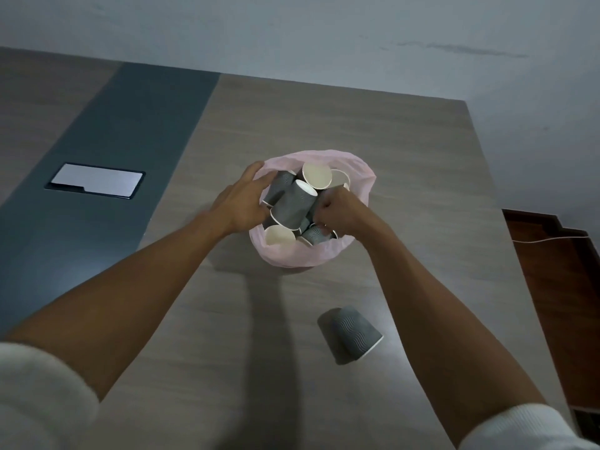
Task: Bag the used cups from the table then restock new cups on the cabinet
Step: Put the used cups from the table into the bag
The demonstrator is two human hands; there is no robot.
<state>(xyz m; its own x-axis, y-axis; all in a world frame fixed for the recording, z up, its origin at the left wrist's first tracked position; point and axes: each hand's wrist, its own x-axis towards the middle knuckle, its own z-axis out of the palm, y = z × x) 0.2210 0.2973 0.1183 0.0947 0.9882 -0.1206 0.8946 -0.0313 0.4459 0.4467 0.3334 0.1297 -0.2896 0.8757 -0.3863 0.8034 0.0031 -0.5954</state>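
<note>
A pink plastic bag (354,172) stands open on the wooden table (406,164), filled with several grey paper cups with white insides; one cup (293,204) lies on top. My left hand (242,199) holds the bag's left rim, fingers curled over the edge. My right hand (337,211) is closed in a fist at the bag's right rim, gripping the plastic beside the cups. One more grey cup (349,334) lies upside down and tilted on the table, nearer to me and to the right of the bag, untouched.
A dark grey strip (136,131) runs down the table's left part, with a silver hatch plate (95,180) set into it. The table's right edge drops to a brown wooden floor (558,271) with a thin cable. A pale wall stands behind.
</note>
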